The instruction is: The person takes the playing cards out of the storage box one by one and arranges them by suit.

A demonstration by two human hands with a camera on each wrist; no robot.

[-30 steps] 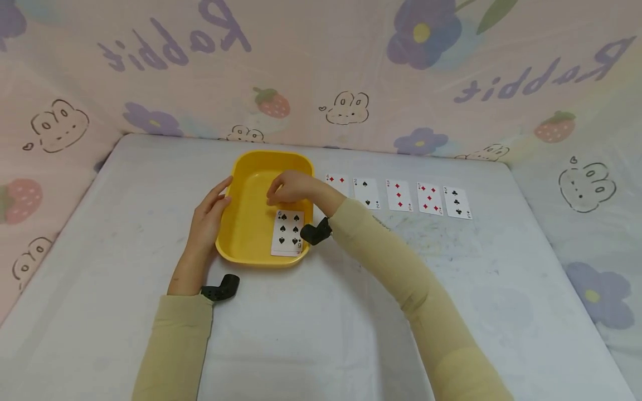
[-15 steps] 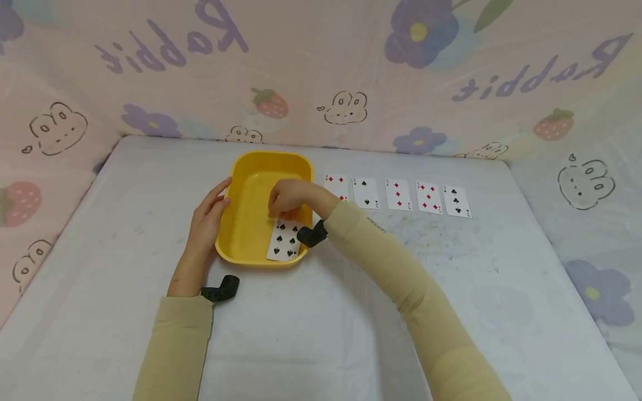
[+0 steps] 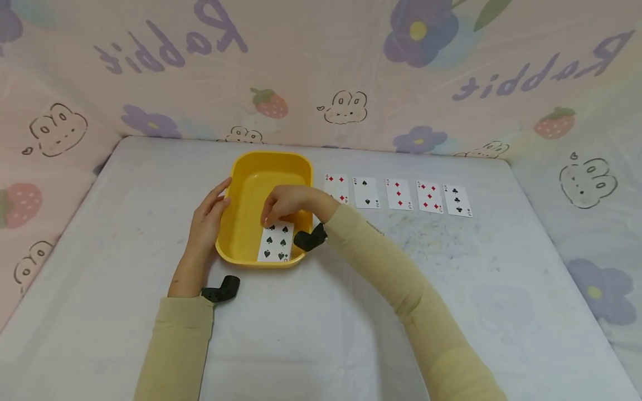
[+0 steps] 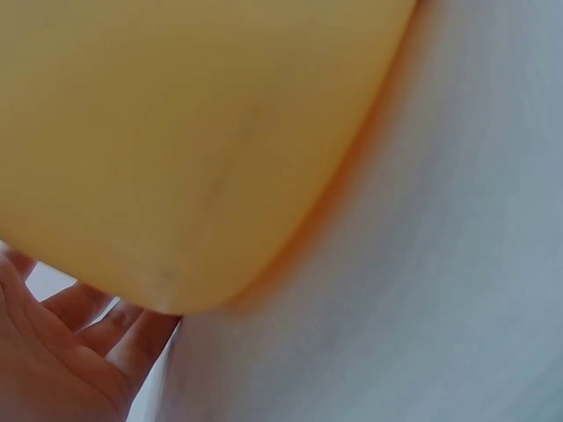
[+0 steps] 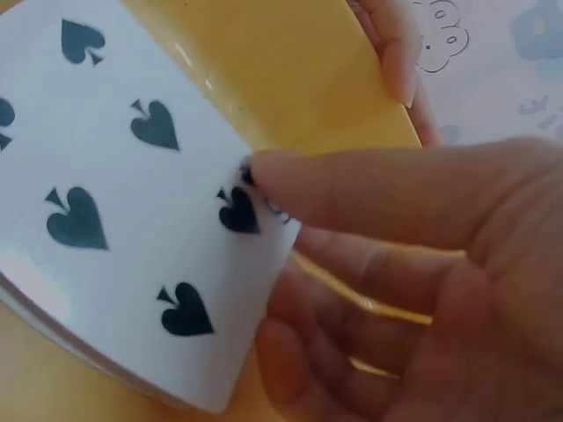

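Observation:
A six of spades playing card (image 3: 274,243) lies face up within the near part of a yellow plastic tray (image 3: 241,223). My right hand (image 3: 288,201) pinches its far corner, thumb on the printed face in the right wrist view. Below that card (image 5: 123,202), edges of more cards show at the lower left. My left hand (image 3: 207,217) holds the tray's left side, thumb at the rim and fingers along the outer wall. In the left wrist view the tray wall covers the fingertips of this hand (image 4: 79,352).
Right of the tray several cards lie face up in a row: four of diamonds (image 3: 336,186), two of spades (image 3: 367,192), three of diamonds (image 3: 398,195), five of diamonds (image 3: 429,196) and three of clubs (image 3: 457,200). A printed curtain (image 3: 321,67) borders the white-covered table (image 3: 301,334).
My right hand has come nearer and a little left inside the tray. The six of spades has shifted left and nearer, its corner now between my fingers. The left hand stays put.

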